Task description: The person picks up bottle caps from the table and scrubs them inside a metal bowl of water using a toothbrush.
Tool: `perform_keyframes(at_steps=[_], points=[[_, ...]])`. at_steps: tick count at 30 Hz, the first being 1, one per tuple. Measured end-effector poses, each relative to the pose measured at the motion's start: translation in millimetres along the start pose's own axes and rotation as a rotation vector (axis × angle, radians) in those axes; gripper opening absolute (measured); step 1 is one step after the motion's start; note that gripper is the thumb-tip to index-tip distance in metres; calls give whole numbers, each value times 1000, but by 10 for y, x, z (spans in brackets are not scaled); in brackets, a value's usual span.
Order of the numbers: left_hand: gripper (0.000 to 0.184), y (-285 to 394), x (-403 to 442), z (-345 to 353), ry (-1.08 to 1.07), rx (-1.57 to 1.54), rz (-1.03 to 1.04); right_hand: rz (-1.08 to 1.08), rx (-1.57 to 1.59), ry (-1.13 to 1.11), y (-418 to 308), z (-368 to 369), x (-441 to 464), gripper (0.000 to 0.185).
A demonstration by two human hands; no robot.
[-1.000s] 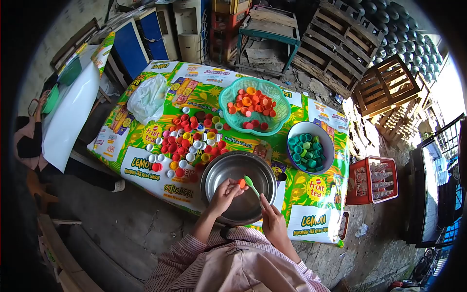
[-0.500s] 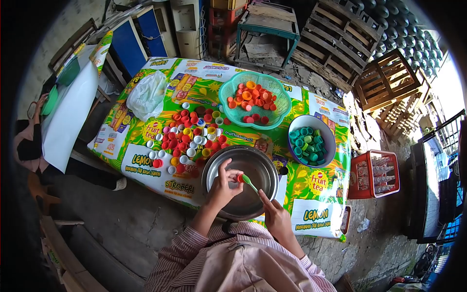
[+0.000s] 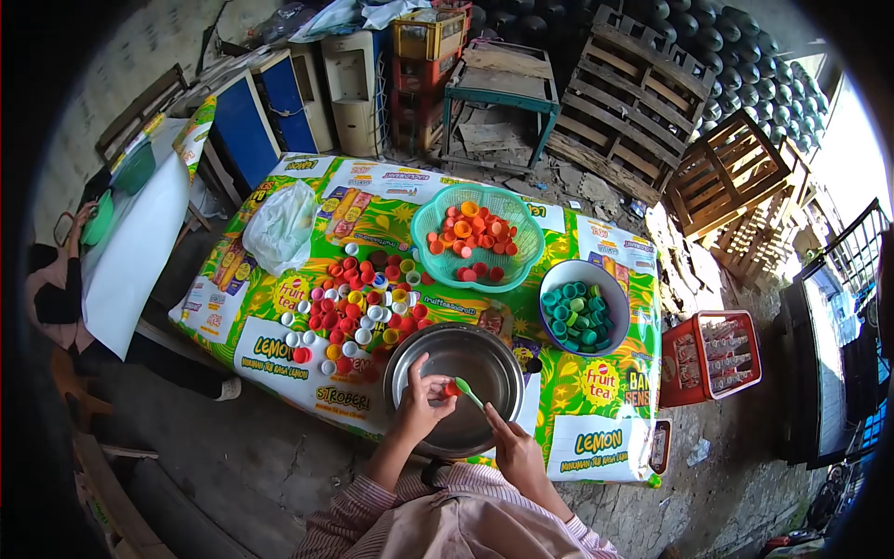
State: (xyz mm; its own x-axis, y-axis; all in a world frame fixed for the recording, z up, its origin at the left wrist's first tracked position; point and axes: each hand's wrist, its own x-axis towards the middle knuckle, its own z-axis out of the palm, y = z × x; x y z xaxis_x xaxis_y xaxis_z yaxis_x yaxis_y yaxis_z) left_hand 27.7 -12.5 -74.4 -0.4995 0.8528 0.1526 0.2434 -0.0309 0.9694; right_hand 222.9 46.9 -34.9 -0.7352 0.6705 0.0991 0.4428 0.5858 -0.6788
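Over the metal bowl (image 3: 510, 363), my left hand (image 3: 424, 401) pinches a small red bottle cap (image 3: 452, 388) between its fingertips. My right hand (image 3: 518, 450) grips a slim green tool (image 3: 470, 393); its broader end is at the cap, and its exact kind is too small to tell. Left of the bowl lie many loose bottle caps (image 3: 354, 312) in red, white, yellow and pink. Orange and red caps (image 3: 472, 230) fill part of a mint-green plastic basket (image 3: 428, 207) behind the bowl. A white bowl with a dark rim (image 3: 610, 270) to the right holds green caps (image 3: 579, 315).
A crumpled white plastic bag (image 3: 281, 228) lies at the table's back left. The table cover (image 3: 596, 447) is printed green and white. On the floor at right stands a red bottle crate (image 3: 684, 363). Another person's hand (image 3: 86, 212) is at far left, by a green bowl (image 3: 98, 222).
My view has tilted up, so the table sits lower in the picture. Both hands stay over the metal bowl with the cap and the green tool still held.
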Motion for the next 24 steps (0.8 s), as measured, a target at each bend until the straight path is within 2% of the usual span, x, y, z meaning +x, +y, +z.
perform_keyframes(at_steps=[3, 5, 6, 7, 9, 10, 11, 13, 14, 15, 17, 18, 21, 24], points=[[80, 98, -33, -26, 19, -48, -22, 41, -6, 48, 12, -64, 7, 56], [73, 207, -25, -87, -18, 202, 86, 7, 51, 45, 15, -72, -13, 57], [58, 318, -26, -88, 12, 182, 53, -9, 33, 59, 21, -64, -35, 57], [58, 332, -6, -102, 10, 183, 60, -11, 33, 66, 37, -65, -62, 57], [49, 332, 14, -144, -78, 517, 200, -93, 15, 111, 91, -77, -111, 56], [36, 304, 3, -149, -99, 600, 164, -80, -32, 68, 133, -70, -126, 57], [36, 309, -20, -155, -100, 601, 161, -78, -29, 66, 149, -70, -136, 57], [29, 461, -10, -159, -77, 595, 146, 58, -53, 44, 136, -102, -124, 58], [25, 460, -17, -152, -56, 581, 145, -16, -32, 67, 147, -143, -143, 56], [25, 392, -44, -153, -59, 581, 141, -12, -30, 64, 160, -147, -153, 56], [23, 205, -75, -161, -115, 794, 199, 0, 16, 49, 179, -142, -142, 54], [23, 239, -65, -159, -116, 793, 204, 54, -77, -18, 154, -147, -95, 52], [22, 326, -44, -163, -104, 640, 122, 26, -105, -21, 178, -150, -119, 50], [27, 201, -46, -217, -295, 924, 121, 94, -92, -29, 158, -94, -98, 48]])
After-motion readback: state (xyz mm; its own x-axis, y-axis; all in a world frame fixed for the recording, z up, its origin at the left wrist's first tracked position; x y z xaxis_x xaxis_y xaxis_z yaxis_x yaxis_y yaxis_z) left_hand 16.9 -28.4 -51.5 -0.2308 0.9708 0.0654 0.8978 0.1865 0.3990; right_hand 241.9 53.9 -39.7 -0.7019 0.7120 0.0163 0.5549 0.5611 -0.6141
